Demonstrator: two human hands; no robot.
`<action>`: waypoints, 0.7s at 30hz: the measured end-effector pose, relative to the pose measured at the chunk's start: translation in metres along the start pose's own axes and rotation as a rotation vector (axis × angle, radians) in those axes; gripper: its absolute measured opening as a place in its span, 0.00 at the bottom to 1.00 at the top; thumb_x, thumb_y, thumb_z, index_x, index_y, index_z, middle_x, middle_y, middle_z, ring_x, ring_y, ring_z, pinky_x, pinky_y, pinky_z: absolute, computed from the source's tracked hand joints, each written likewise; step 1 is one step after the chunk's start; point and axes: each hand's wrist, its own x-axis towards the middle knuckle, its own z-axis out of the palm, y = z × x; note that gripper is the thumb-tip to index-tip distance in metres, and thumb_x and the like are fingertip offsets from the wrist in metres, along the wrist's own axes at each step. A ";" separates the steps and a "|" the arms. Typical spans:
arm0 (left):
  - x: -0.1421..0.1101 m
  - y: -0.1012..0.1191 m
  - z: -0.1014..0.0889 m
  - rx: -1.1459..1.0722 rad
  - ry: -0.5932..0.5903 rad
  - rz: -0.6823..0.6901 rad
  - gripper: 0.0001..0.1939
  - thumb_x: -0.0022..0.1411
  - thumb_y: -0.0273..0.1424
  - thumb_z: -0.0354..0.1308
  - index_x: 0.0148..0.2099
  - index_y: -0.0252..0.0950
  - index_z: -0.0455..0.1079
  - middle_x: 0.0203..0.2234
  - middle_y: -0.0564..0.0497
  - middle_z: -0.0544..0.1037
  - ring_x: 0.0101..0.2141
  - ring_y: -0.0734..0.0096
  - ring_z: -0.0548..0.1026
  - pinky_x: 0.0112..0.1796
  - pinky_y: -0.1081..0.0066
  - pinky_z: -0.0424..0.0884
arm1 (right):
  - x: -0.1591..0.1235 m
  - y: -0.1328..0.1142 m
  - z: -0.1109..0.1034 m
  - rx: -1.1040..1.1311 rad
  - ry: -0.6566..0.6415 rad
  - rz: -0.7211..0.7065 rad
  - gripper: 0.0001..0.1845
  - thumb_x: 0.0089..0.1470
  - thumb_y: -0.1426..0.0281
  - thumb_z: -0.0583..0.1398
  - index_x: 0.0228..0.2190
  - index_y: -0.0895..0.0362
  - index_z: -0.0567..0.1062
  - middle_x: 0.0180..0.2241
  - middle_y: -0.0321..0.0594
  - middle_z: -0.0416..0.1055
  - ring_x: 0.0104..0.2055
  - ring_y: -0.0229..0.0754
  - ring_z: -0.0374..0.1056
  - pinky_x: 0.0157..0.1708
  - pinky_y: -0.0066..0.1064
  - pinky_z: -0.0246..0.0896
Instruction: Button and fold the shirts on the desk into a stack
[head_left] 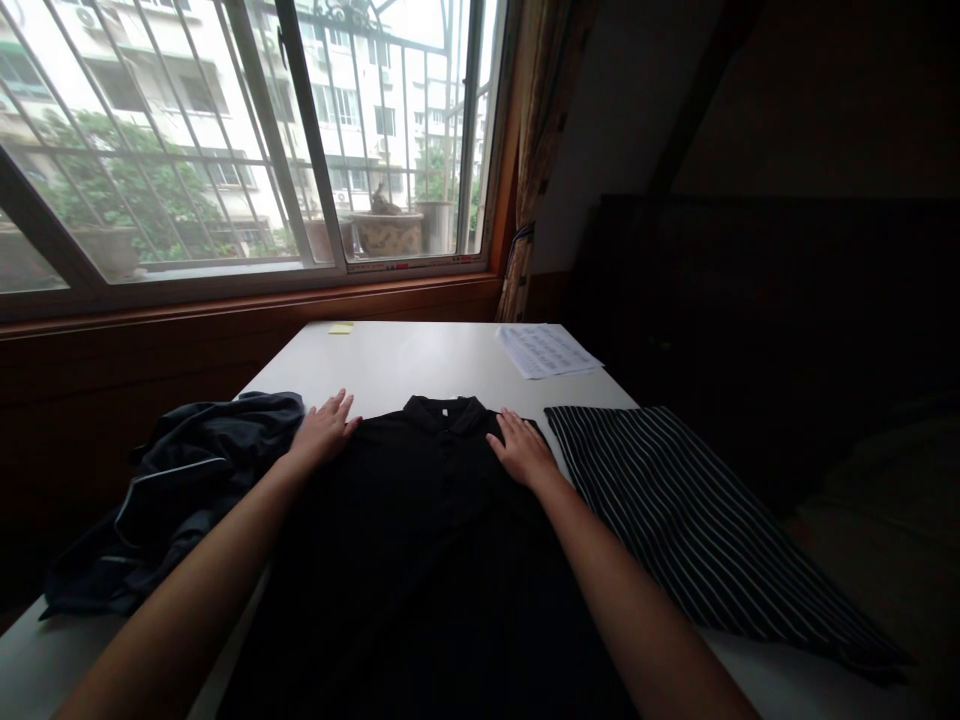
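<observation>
A black polo shirt lies spread flat, collar toward the window, with a small pale label inside the neck. My left hand rests at its left shoulder, fingers stretched out and apart. On the opposite shoulder lies my right hand, palm down with fingers extended. Left of the shirt is a crumpled dark garment with white piping, close by my left hand. To the right, a black-and-white striped cloth is laid out flat. The shirt's lower end runs out of view.
The white table carries printed sheets at the far right and a yellow sticky note at the far left. Beyond stands a barred window with a patterned curtain. The right side of the room is dark.
</observation>
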 end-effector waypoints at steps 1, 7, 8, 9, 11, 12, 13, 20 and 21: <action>-0.005 -0.007 -0.004 -0.009 0.013 0.008 0.32 0.71 0.44 0.38 0.72 0.34 0.48 0.71 0.43 0.45 0.67 0.51 0.54 0.63 0.54 0.54 | 0.000 0.000 0.000 0.003 0.002 0.001 0.36 0.67 0.54 0.44 0.66 0.65 0.57 0.70 0.48 0.47 0.71 0.46 0.42 0.69 0.38 0.32; -0.024 -0.059 -0.021 -0.073 -0.119 0.044 0.35 0.64 0.51 0.47 0.65 0.33 0.60 0.54 0.39 0.74 0.52 0.52 0.74 0.53 0.61 0.69 | 0.002 0.003 0.003 0.020 0.017 -0.003 0.35 0.67 0.56 0.45 0.65 0.65 0.59 0.69 0.48 0.49 0.71 0.47 0.44 0.68 0.38 0.34; -0.026 -0.066 -0.023 -0.083 -0.166 0.059 0.35 0.62 0.52 0.50 0.62 0.34 0.65 0.48 0.41 0.77 0.48 0.53 0.76 0.50 0.62 0.70 | 0.002 0.003 0.003 0.024 0.019 -0.003 0.34 0.66 0.56 0.46 0.65 0.66 0.60 0.69 0.49 0.49 0.71 0.48 0.44 0.68 0.39 0.35; -0.027 -0.072 -0.025 -0.092 -0.207 0.077 0.33 0.59 0.53 0.52 0.58 0.35 0.69 0.44 0.42 0.78 0.45 0.54 0.77 0.48 0.63 0.71 | 0.003 0.004 0.004 0.027 0.021 -0.004 0.34 0.66 0.56 0.46 0.64 0.66 0.60 0.69 0.49 0.50 0.71 0.48 0.45 0.68 0.39 0.35; -0.028 -0.080 -0.030 -0.101 -0.260 0.106 0.30 0.54 0.54 0.57 0.48 0.37 0.75 0.42 0.42 0.78 0.44 0.52 0.76 0.47 0.61 0.71 | 0.003 0.004 0.004 0.034 0.027 -0.007 0.34 0.66 0.57 0.47 0.64 0.65 0.61 0.69 0.49 0.51 0.71 0.48 0.46 0.68 0.39 0.36; -0.029 -0.081 -0.031 -0.100 -0.270 0.113 0.28 0.52 0.53 0.59 0.44 0.36 0.77 0.43 0.40 0.77 0.45 0.49 0.74 0.48 0.59 0.70 | 0.003 0.005 0.004 0.037 0.031 -0.009 0.33 0.66 0.57 0.47 0.64 0.65 0.61 0.68 0.49 0.52 0.70 0.48 0.46 0.68 0.40 0.36; -0.030 -0.081 -0.033 -0.098 -0.272 0.114 0.27 0.50 0.53 0.60 0.41 0.36 0.77 0.45 0.39 0.76 0.47 0.46 0.72 0.49 0.56 0.68 | 0.003 0.005 0.004 0.041 0.036 -0.012 0.33 0.66 0.57 0.47 0.64 0.65 0.62 0.68 0.49 0.52 0.70 0.48 0.46 0.68 0.40 0.37; -0.033 -0.067 -0.046 -0.166 -0.279 0.128 0.20 0.55 0.48 0.55 0.38 0.35 0.71 0.40 0.41 0.76 0.44 0.51 0.72 0.46 0.59 0.68 | 0.002 0.005 0.003 0.056 0.063 -0.017 0.32 0.66 0.58 0.50 0.63 0.64 0.64 0.67 0.50 0.55 0.70 0.48 0.49 0.68 0.39 0.39; -0.033 -0.065 -0.049 -0.178 -0.278 0.126 0.21 0.58 0.48 0.52 0.39 0.34 0.70 0.38 0.42 0.76 0.40 0.53 0.74 0.44 0.60 0.69 | 0.002 0.005 0.003 0.057 0.066 -0.016 0.32 0.65 0.58 0.50 0.63 0.64 0.64 0.67 0.50 0.56 0.69 0.48 0.49 0.68 0.39 0.39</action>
